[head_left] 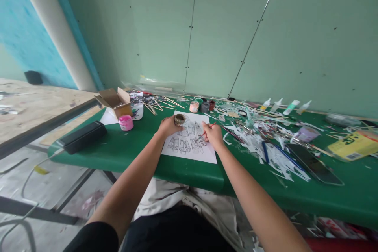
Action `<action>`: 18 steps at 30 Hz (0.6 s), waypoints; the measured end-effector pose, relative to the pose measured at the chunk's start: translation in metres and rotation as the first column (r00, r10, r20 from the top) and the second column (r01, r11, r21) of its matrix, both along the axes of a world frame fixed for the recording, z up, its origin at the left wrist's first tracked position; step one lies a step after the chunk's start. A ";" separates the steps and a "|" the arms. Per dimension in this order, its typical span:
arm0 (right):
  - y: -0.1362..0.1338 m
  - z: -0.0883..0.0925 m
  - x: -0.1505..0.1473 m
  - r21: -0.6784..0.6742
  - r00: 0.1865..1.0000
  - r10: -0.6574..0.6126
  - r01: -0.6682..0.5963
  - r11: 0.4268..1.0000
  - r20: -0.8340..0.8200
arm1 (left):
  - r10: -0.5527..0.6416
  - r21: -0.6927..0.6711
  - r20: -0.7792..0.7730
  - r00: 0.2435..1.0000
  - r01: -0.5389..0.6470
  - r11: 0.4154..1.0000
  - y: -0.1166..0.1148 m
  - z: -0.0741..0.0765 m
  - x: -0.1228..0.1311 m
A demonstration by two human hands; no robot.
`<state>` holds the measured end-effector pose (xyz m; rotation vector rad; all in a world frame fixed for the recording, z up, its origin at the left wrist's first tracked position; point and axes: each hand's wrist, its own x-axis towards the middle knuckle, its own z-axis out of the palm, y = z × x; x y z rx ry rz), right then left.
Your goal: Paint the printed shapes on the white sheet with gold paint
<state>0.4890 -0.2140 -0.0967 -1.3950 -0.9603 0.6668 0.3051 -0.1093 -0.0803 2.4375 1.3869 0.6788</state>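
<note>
A white sheet with black line drawings (189,141) lies on the green table (124,149) in front of me. My left hand (167,126) is closed round a small round paint pot (179,119) at the sheet's far left corner. My right hand (213,134) pinches a thin red-handled brush (206,130), whose tip rests on the drawing near the sheet's right side.
A pink pot (126,122), an open cardboard box (115,102) and a black case (82,137) sit at the left. Small pots (203,106) stand behind the sheet. Paper scraps (265,138), sticks, a phone (314,163), glue bottles (291,107) and a yellow packet (352,145) cover the right.
</note>
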 end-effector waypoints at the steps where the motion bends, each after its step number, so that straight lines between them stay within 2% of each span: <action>1: 0.000 0.000 0.000 0.001 1.000 -0.006 0.006 1.000 0.005 | 0.001 0.002 -0.002 1.000 -0.001 1.000 0.000 0.000 0.000; 6: 0.000 0.001 0.000 -0.012 1.000 -0.022 0.022 1.000 0.016 | -0.002 -0.023 -0.029 1.000 0.001 1.000 0.000 0.002 0.000; 18: 0.002 -0.002 0.001 -0.005 0.999 0.029 -0.029 1.000 0.032 | 0.007 -0.024 -0.049 0.999 -0.008 1.000 -0.002 0.005 0.000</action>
